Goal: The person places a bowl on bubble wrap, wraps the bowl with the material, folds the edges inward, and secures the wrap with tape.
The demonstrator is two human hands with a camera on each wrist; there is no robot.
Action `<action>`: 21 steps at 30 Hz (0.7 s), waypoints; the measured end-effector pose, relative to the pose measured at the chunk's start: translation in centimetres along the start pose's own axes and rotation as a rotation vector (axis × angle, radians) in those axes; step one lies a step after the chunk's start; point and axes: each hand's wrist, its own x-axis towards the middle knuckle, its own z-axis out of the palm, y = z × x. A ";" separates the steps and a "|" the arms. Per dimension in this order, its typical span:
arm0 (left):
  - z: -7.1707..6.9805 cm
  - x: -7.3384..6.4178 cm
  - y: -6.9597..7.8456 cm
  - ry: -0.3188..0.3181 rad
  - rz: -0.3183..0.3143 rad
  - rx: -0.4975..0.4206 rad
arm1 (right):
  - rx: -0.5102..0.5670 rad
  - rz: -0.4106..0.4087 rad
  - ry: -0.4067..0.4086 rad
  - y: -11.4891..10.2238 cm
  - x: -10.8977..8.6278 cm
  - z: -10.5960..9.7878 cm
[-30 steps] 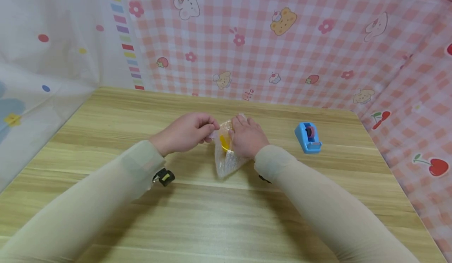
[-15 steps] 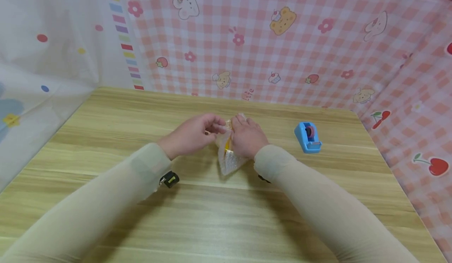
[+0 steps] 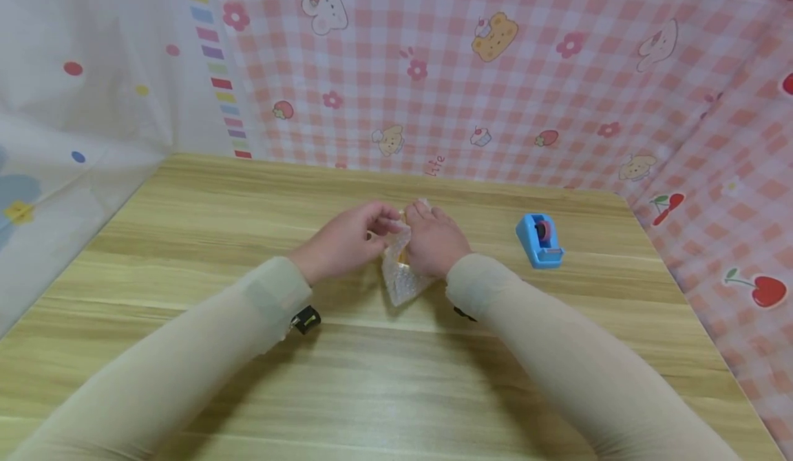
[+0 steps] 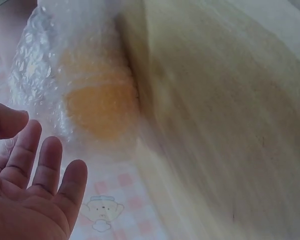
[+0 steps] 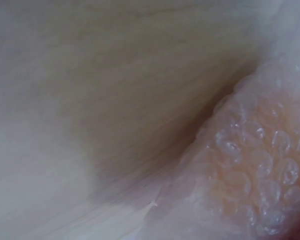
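A piece of clear bubble wrap (image 3: 405,282) lies on the table, folded around a yellow-orange object (image 4: 101,107) whose kind I cannot tell through the plastic. My left hand (image 3: 350,239) pinches a raised flap of the wrap at its left side; in the left wrist view several of its fingers are spread beside the plastic. My right hand (image 3: 436,241) rests on the wrap with its fingers extended, pressing it down and covering part of the object. The right wrist view shows the bubbles close up, without the hand's fingers.
A blue tape dispenser (image 3: 540,242) with a small roll stands to the right of my right hand. The wood-grain table (image 3: 384,378) meets a pink checked cloth (image 3: 372,69) at the back and right, and a white sheet (image 3: 80,117) at the left.
My left hand has moved right, carrying the flap over the yellow-orange object toward my right hand. Less of the object shows bare. My right hand stays in place.
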 end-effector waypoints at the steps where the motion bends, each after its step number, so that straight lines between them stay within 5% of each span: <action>1: 0.1 0.0 0.0 0.002 0.003 0.000 | -0.006 -0.010 0.004 0.0 0.0 0.0; 4: 0.3 0.2 -0.1 0.007 0.005 0.002 | 0.013 -0.024 0.021 -0.1 0.0 -0.1; 13: 0.8 0.3 -0.2 0.007 -0.004 0.024 | 0.309 0.140 0.018 0.0 0.0 -0.2; 21: 0.9 0.5 -0.6 -0.003 0.001 0.060 | 0.412 0.113 0.050 1.5 0.1 0.2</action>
